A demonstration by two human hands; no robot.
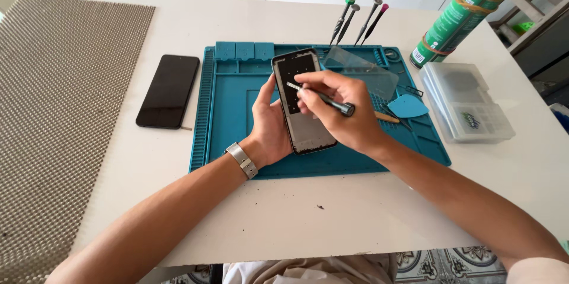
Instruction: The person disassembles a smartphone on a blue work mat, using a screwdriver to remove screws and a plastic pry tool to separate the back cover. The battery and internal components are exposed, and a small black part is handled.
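My left hand [269, 127] holds an opened phone frame [299, 106] tilted up above a teal work mat [231, 112]. The frame's upper part is dark with small dots, its lower part grey. My right hand [341, 112] grips a small dark screwdriver [326, 100], its light tip touching the upper part of the frame. A metal watch sits on my left wrist.
A black phone [168, 90] lies face up left of the mat. Several screwdrivers [358, 20] stand upright behind it. A clear panel [364, 71], a blue pick [406, 107], a clear plastic box [468, 103], a green spray can [465, 14] and a woven mat [56, 118] surround it.
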